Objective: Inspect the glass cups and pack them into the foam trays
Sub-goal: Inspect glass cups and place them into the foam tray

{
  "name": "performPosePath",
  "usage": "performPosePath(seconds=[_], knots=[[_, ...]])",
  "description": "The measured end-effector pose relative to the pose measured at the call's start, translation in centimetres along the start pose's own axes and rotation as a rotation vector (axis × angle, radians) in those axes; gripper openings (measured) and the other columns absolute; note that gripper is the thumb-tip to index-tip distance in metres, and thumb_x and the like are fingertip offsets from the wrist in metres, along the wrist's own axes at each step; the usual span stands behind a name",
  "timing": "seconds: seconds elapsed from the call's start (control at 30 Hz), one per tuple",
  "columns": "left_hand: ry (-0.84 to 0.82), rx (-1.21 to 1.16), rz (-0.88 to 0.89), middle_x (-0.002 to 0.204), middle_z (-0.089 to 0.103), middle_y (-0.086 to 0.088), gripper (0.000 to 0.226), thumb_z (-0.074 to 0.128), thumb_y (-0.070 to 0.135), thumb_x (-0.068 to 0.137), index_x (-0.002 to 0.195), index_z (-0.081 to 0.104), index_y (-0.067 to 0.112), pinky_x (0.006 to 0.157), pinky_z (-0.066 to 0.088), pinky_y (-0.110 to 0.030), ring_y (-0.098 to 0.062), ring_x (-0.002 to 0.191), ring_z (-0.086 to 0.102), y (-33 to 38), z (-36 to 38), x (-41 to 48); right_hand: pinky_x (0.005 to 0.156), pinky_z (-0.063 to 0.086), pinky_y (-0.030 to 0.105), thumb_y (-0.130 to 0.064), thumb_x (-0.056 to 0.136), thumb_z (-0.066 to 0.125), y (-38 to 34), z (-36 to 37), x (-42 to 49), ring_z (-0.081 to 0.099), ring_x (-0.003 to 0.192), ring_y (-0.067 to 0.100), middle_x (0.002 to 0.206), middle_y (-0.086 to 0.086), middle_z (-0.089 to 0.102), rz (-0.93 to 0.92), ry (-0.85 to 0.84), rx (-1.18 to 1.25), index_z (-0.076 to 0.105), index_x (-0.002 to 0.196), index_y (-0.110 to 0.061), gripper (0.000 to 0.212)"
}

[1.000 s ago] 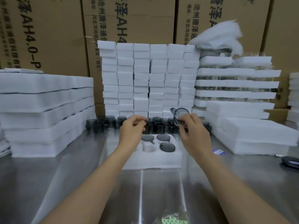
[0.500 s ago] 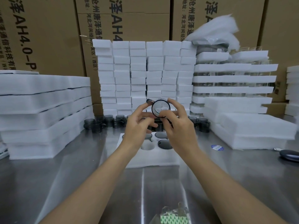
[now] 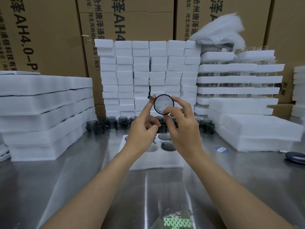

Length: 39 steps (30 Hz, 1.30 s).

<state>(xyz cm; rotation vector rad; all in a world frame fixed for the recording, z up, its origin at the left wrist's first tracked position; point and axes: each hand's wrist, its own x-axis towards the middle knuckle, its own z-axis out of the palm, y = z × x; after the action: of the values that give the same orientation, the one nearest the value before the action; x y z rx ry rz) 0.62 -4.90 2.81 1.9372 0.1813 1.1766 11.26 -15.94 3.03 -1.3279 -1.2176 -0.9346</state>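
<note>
A smoked glass cup (image 3: 163,104) is held up in front of me, its round mouth turned toward me. My right hand (image 3: 181,129) pinches its rim between thumb and fingers. My left hand (image 3: 142,134) has its index finger straight up against the cup's handle on the left side, with the other fingers curled. Below the hands lies a white foam tray (image 3: 156,161) with round pockets; two packed cups (image 3: 168,145) show in it and one pocket is hollow. A row of loose dark cups (image 3: 99,125) stands behind the tray.
Foam tray stacks (image 3: 41,113) rise on the left, small foam blocks (image 3: 140,71) at the back, packed layers (image 3: 239,80) and foam sheets (image 3: 255,133) on the right. A blue sticker (image 3: 222,149), a dark object (image 3: 295,157) and a plastic bag (image 3: 178,220) lie on the steel table.
My right hand lifted a cup from the back row up to eye level. My left hand rose to meet it, and its index finger now rests on the handle.
</note>
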Motion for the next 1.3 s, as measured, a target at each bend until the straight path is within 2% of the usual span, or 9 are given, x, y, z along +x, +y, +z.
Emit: performPosePath(seconds=[0.13, 0.27, 0.37, 0.5, 0.6, 0.7, 0.9, 1.1, 1.3], knots=[[0.053, 0.123, 0.057, 0.117, 0.063, 0.014, 0.098, 0.052, 0.003, 0.087, 0.147, 0.033, 0.078, 0.071, 0.057, -0.023, -0.010, 0.075, 0.061, -0.4, 0.0, 0.1, 0.067, 0.059, 0.046, -0.005, 0.099, 0.070, 0.1, 0.1, 0.0, 0.071, 0.089, 0.024, 0.144, 0.004, 0.058, 0.027, -0.004, 0.035, 0.074, 0.108, -0.011, 0.012], [0.045, 0.140, 0.129, 0.150, 0.042, 0.041, 0.090, 0.053, 0.008, 0.083, 0.146, 0.038, 0.071, 0.074, 0.056, -0.023, 0.000, 0.123, 0.062, 0.1, -0.2, -0.1, 0.079, 0.057, 0.037, -0.021, 0.099, 0.072, 0.0, 0.1, -0.1, 0.065, 0.092, 0.012, 0.127, -0.008, 0.060, 0.150, 0.001, 0.181, 0.069, 0.119, -0.027, 0.021], [0.012, 0.111, 0.168, 0.158, 0.040, 0.037, 0.088, 0.051, 0.006, 0.080, 0.153, 0.046, 0.055, 0.065, 0.052, -0.021, 0.001, 0.135, 0.056, -0.1, -0.2, -0.1, 0.079, 0.054, 0.027, -0.034, 0.099, 0.068, -0.6, 0.1, 0.4, 0.065, 0.095, 0.013, 0.112, -0.011, 0.065, 0.365, 0.014, 0.400, 0.065, 0.118, -0.039, 0.020], [0.030, 0.148, 0.168, 0.136, 0.058, 0.019, 0.058, 0.063, 0.012, 0.090, 0.142, 0.060, 0.036, 0.076, 0.059, -0.031, -0.002, 0.111, 0.068, -0.1, 0.1, -0.2, 0.077, 0.052, 0.030, -0.046, 0.098, 0.068, -0.5, 0.1, 1.1, 0.065, 0.083, 0.011, 0.100, -0.006, 0.071, 0.702, -0.023, 0.636, 0.067, 0.104, -0.035, 0.012], [0.079, 0.342, 0.226, 0.115, 0.061, 0.019, 0.031, 0.075, 0.036, 0.098, 0.128, 0.065, 0.035, 0.080, 0.057, -0.035, -0.003, 0.097, 0.069, -0.1, -0.4, -0.1, 0.075, 0.050, 0.033, -0.050, 0.102, 0.064, 0.1, -0.2, 1.4, 0.061, 0.073, 0.016, 0.092, 0.004, 0.071, 0.957, -0.129, 0.805, 0.068, 0.103, -0.019, 0.032], [0.095, 0.547, 0.301, 0.102, 0.058, 0.017, 0.032, 0.066, 0.058, 0.097, 0.119, 0.064, 0.035, 0.071, 0.053, -0.029, -0.004, 0.088, 0.064, -0.1, -1.2, 0.0, 0.068, 0.050, 0.031, -0.061, 0.101, 0.058, 0.2, -0.5, 1.5, 0.058, 0.062, 0.017, 0.084, 0.003, 0.069, 1.102, -0.221, 0.857, 0.070, 0.098, -0.017, 0.046], [0.145, 0.548, 0.317, 0.088, 0.050, 0.022, 0.037, 0.060, 0.063, 0.096, 0.107, 0.064, 0.027, 0.062, 0.036, -0.021, 0.003, 0.079, 0.056, -0.1, -1.8, 0.4, 0.051, 0.051, 0.022, -0.058, 0.107, 0.046, -0.3, -0.3, 1.4, 0.056, 0.054, 0.014, 0.071, 0.003, 0.064, 1.075, -0.244, 0.768, 0.076, 0.096, -0.010, 0.058], [0.160, 0.517, 0.305, 0.089, 0.051, 0.024, 0.042, 0.054, 0.067, 0.095, 0.107, 0.064, 0.029, 0.063, 0.039, -0.023, 0.001, 0.080, 0.058, -0.2, -2.1, 0.5, 0.050, 0.050, 0.021, -0.061, 0.108, 0.043, 0.0, 0.1, 1.0, 0.061, 0.057, 0.014, 0.072, 0.005, 0.070, 1.025, -0.276, 0.751, 0.079, 0.102, -0.011, 0.062], [0.199, 0.443, 0.249, 0.087, 0.054, 0.012, 0.039, 0.061, 0.065, 0.098, 0.110, 0.066, 0.028, 0.066, 0.050, -0.033, -0.010, 0.079, 0.060, -0.7, -1.9, 0.6, 0.086, 0.061, 0.045, -0.064, 0.091, 0.066, -0.2, 0.8, 0.1, 0.077, 0.096, 0.015, 0.111, -0.007, 0.080, 0.902, -0.324, 0.787, 0.071, 0.123, -0.028, 0.049]])
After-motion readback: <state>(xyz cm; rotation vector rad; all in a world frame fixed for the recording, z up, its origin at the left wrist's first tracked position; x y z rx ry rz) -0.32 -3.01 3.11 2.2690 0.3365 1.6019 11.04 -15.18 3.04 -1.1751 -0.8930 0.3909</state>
